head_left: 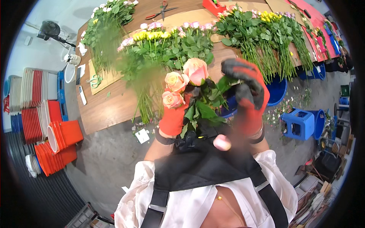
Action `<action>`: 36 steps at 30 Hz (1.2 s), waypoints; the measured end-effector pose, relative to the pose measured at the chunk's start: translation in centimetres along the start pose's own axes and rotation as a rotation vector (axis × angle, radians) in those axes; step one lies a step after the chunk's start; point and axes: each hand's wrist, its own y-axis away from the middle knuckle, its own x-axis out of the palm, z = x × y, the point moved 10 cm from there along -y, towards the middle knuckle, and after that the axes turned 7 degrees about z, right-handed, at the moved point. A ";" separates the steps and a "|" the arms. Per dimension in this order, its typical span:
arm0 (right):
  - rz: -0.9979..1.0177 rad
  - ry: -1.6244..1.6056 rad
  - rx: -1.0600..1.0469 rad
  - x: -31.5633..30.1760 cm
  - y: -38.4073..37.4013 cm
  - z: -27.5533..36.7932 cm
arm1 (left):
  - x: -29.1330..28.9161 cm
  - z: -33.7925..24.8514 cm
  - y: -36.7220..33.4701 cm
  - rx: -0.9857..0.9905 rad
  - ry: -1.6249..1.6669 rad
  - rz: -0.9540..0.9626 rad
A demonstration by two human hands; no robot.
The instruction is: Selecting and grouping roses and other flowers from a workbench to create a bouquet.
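Observation:
My left hand [175, 117], in a red and black work glove, is closed round the stems of several peach roses [195, 71] just below the blooms, in front of my apron. Green leaves [207, 108] hang beside and under the blooms. My right hand [249, 95], in a matching glove, is raised to the right of the roses with its fingers bent, near a leaf [225, 83]. Motion smears this hand, and whether it grips the leaf cannot be told. A loose pale pink petal [221, 143] shows in front of the apron, below my right hand.
Bunches of pink and yellow roses [152, 36] lie on the wooden table [102, 116], with more bunches [262, 32] to the right. Open red-handled shears [162, 11] lie at the back. A blue stool [298, 123] and orange buckets [62, 136] stand on the floor.

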 end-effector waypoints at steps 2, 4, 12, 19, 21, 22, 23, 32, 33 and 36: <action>0.066 0.172 -0.070 0.5 -1.9 1.4 | 1.6 -4.8 -0.2 0.169 -0.004 0.084; 0.123 0.347 -0.105 1.6 -2.5 2.2 | 2.8 -5.3 0.1 0.268 0.322 0.195; 0.004 0.266 -0.135 1.6 -2.0 1.0 | 2.2 1.9 0.9 0.302 -0.064 0.098; -0.200 -0.338 0.263 0.6 -0.3 -5.8 | 1.0 4.1 0.7 0.021 -0.370 -0.001; -0.141 -0.417 0.246 0.6 -0.3 -8.0 | 0.6 4.3 0.8 0.024 -0.327 -0.007; -0.165 -0.586 0.222 0.6 -0.4 -8.7 | 0.5 4.2 0.7 0.038 -0.312 -0.007; -0.188 -0.755 0.198 0.4 -0.6 -9.1 | 0.4 4.0 0.5 0.054 -0.297 -0.008; 0.196 0.075 0.492 -4.0 3.1 -21.5 | -5.1 -4.3 -0.1 0.047 0.083 -0.161; 0.111 0.364 0.590 -4.7 3.9 -23.6 | -6.4 -2.1 0.2 -0.013 0.265 -0.220; 0.103 0.537 0.584 -3.7 6.6 -31.3 | -7.9 -1.4 0.5 0.012 0.201 -0.221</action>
